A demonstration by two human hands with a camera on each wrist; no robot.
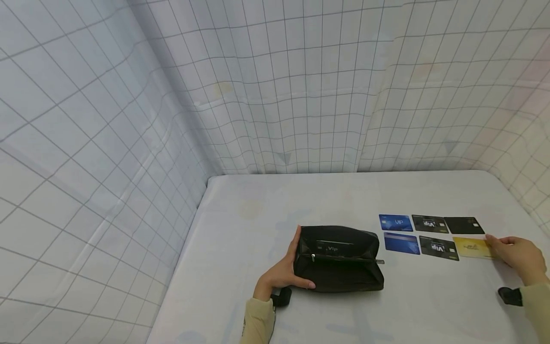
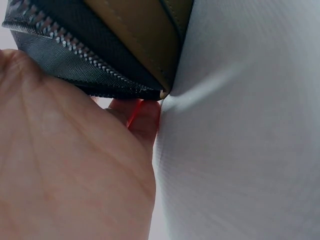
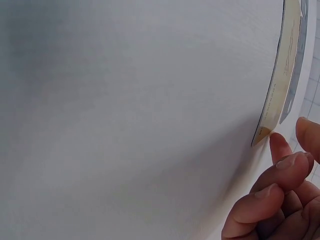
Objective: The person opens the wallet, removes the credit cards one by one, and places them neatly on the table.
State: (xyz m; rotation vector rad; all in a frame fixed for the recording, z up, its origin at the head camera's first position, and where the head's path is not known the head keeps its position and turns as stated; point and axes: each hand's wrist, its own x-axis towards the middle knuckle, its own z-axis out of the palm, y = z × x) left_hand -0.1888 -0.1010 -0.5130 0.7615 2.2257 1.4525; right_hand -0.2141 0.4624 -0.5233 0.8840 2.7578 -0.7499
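Note:
A black zip wallet (image 1: 343,282) stands on the table with its mouth spread; a black card marked Vip (image 1: 333,248) shows inside. My left hand (image 1: 281,272) grips its left end, thumb along the front and fingers at the back. In the left wrist view the zip teeth and brown inner panels of the wallet (image 2: 145,40) lie beyond the palm. At the right, my right hand (image 1: 520,255) touches the right end of a gold card (image 1: 470,247) with a fingertip. The right wrist view shows that fingertip at the corner of the gold card (image 3: 280,85), other fingers bent.
Beside the gold card lie two rows of cards: a blue card (image 1: 396,222), a black Vip card (image 1: 429,223) and a plain black card (image 1: 464,225) behind, another blue card (image 1: 401,243) and black Vip card (image 1: 439,248) in front. Checked cloth walls (image 1: 292,95) enclose the white table (image 1: 232,224).

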